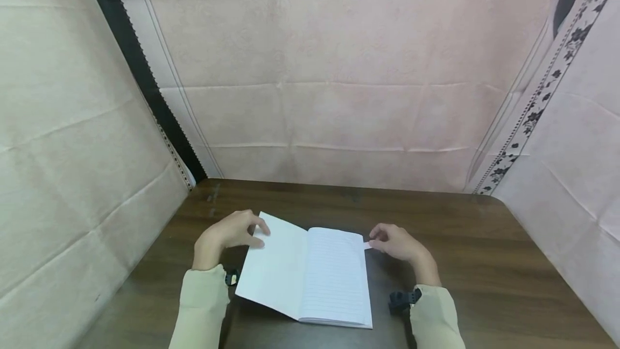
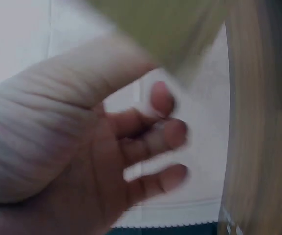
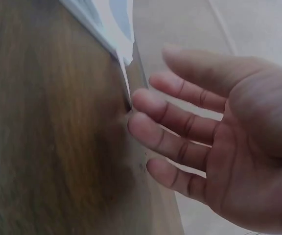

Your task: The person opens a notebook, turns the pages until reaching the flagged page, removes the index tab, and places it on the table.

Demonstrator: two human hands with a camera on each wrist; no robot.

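Observation:
An open notebook (image 1: 336, 279) with lined white pages lies on the table. Its white inner cover (image 1: 276, 271) is turned out to the left, and the outside of the cover (image 2: 165, 34) looks olive green and blurred in the left wrist view. My left hand (image 1: 232, 233) pinches that cover near its upper left corner, thumb on the inner side. A small pale tab (image 1: 367, 245) sticks out from the notebook's right edge. Beside it is my right hand (image 1: 399, 242), its fingers loosely bent. In the right wrist view the thumb stands apart from the fingertips, which are near the tab (image 3: 125, 81).
The brown wooden table (image 1: 484, 263) spreads around the notebook. Pale cloth (image 1: 339, 96) hangs behind the table and along both sides. A dark device (image 1: 404, 299) is strapped to the right wrist, and another dark device (image 1: 231, 277) to the left.

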